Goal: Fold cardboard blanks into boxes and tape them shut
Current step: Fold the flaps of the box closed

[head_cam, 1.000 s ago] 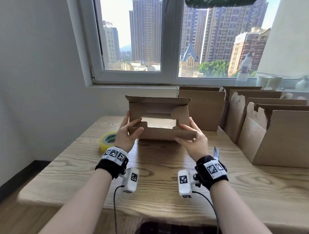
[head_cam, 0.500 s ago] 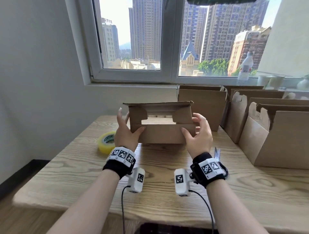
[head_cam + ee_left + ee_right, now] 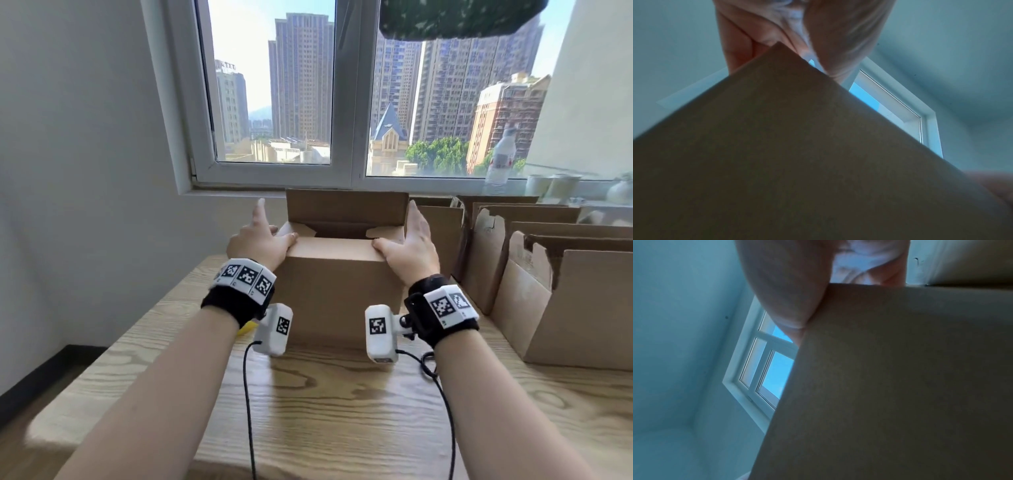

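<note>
- The brown cardboard box point(image 3: 337, 294) stands upright on the pale wooden bench point(image 3: 342, 411), near the far edge under the window, its long axis running left to right and its open top facing up.
- Its far flap point(image 3: 347, 207) stands upright; the near flap point(image 3: 334, 247) is folded down flat over the opening, and two small side flaps show beneath it.
- The left hand point(image 3: 260, 241) presses the near flap's left end, fingers point(image 3: 258, 214) mostly straight; the right hand point(image 3: 409, 246) presses the right end, thumb on the flap and fingers point(image 3: 415, 219) straight along the box's side.
- The wrist views show only blurred cardboard close up, a thumb and palm; the fingertips are cut off there.
- A yellow tape roll point(image 3: 247, 327) is almost wholly hidden behind the left wristband.
- A row of open brown boxes point(image 3: 561, 294) crowds the bench's right side, close beside the held box; bare wood lies along the near edge.
</note>
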`<move>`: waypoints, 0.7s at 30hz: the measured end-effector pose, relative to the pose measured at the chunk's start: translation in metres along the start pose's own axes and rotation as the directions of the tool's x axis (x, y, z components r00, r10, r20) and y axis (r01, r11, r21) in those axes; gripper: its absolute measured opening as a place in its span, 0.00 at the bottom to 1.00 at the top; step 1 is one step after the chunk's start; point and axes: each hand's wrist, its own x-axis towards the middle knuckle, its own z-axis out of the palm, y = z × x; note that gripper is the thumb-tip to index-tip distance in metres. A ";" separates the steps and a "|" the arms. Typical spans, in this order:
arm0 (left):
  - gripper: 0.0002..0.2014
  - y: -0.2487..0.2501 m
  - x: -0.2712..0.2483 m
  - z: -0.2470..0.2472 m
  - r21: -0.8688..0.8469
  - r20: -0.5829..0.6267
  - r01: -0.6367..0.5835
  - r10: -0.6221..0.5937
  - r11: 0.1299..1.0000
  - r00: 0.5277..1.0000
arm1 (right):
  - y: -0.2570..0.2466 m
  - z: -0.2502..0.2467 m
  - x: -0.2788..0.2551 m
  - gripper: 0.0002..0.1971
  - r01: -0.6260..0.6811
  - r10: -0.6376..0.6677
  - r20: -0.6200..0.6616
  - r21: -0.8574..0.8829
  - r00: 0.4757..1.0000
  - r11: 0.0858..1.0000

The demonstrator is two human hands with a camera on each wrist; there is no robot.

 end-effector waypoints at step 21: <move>0.45 -0.017 -0.007 0.055 0.013 0.102 0.006 -0.008 1.000 0.995 | 0.013 0.027 0.014 0.52 -0.033 0.032 -0.009 -0.090 0.999 0.995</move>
